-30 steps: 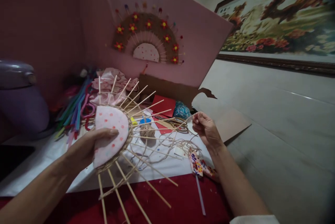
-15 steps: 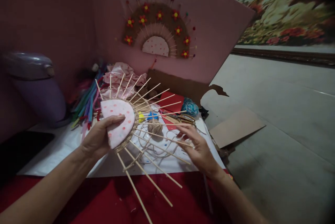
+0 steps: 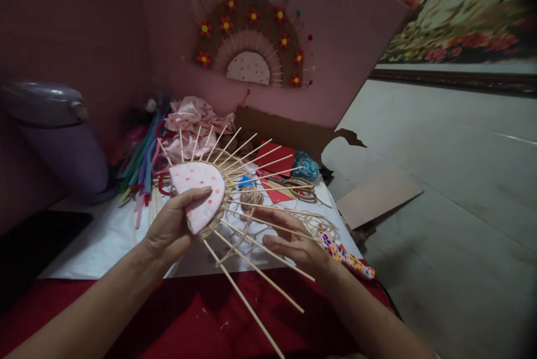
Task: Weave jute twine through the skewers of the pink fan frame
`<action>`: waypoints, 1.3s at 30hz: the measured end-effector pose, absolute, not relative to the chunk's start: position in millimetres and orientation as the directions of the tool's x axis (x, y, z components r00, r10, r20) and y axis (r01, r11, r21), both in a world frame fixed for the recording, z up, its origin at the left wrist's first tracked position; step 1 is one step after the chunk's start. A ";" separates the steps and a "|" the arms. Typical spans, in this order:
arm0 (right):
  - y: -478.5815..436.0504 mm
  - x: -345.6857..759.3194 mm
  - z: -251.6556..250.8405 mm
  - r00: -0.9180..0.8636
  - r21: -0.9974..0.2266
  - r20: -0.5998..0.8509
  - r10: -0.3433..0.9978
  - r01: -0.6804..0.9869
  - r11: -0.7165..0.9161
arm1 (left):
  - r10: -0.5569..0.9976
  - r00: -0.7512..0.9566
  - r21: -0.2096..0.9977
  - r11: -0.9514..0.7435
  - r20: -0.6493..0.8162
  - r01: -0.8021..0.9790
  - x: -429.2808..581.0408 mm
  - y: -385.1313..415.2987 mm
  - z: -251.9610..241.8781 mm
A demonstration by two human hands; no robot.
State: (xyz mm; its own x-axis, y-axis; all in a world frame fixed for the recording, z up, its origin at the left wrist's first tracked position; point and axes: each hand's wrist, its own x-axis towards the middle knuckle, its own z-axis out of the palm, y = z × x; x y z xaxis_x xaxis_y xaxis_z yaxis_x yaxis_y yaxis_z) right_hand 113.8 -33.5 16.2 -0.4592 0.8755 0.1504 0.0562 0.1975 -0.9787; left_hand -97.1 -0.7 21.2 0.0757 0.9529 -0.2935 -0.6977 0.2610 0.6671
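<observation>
My left hand (image 3: 178,222) is closed on a half-round piece (image 3: 201,183) covered in pale pink cloth with red dots, thumb on top and fingers hidden beneath. Thin wooden sticks (image 3: 260,286) fan out from its curved edge, where twine (image 3: 216,218) is woven round their bases. Among the lower right sticks is my right hand (image 3: 293,239), its thumb and forefinger apart. Whether its fingers touch a stick or the twine is hard to tell. A ball of twine (image 3: 252,197) lies behind the sticks on the white sheet.
Scissors (image 3: 304,191), red card (image 3: 274,157) and blue yarn (image 3: 305,165) lie behind. Coloured pipe cleaners (image 3: 145,157) and crumpled pink cloth (image 3: 193,116) are at left, beside a purple flask (image 3: 62,141). A flower-decorated half-ring (image 3: 268,23) hangs on the pink board (image 3: 335,46).
The half-round piece and my left hand have shifted right and slightly down. My right hand has moved left, in among the sticks, uncovering loose twine and a flower-patterned item at the right.
</observation>
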 end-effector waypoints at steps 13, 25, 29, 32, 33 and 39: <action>-26.2 100.4 -13.1 -0.114 -0.966 0.122 0.986 -0.243 0.091 | 0.910 0.267 0.608 0.412 -0.319 -0.678 -88.7 -24.9 19.9; -34.3 90.2 -14.0 -0.017 -0.950 0.118 0.993 -0.294 0.108 | 0.925 0.281 0.688 0.379 -0.257 -0.618 -86.8 -34.8 15.6; -32.7 88.6 -18.6 0.056 -0.952 0.093 0.994 -0.287 0.105 | 0.865 0.371 0.659 0.499 -0.338 -0.563 -85.3 -37.6 18.3; -32.2 91.0 -22.9 0.040 -0.943 0.125 0.991 -0.306 0.131 | 0.836 0.442 0.632 0.541 -0.327 -0.556 -83.1 -38.3 21.4; -32.3 92.2 -24.1 0.043 -0.936 0.150 0.988 -0.316 0.155 | 0.831 0.460 0.630 0.544 -0.312 -0.554 -82.5 -38.2 22.0; -32.8 97.3 -28.5 0.083 -0.898 0.199 0.976 -0.384 0.216 | 0.793 0.574 0.593 0.568 -0.207 -0.571 -82.2 -37.5 17.6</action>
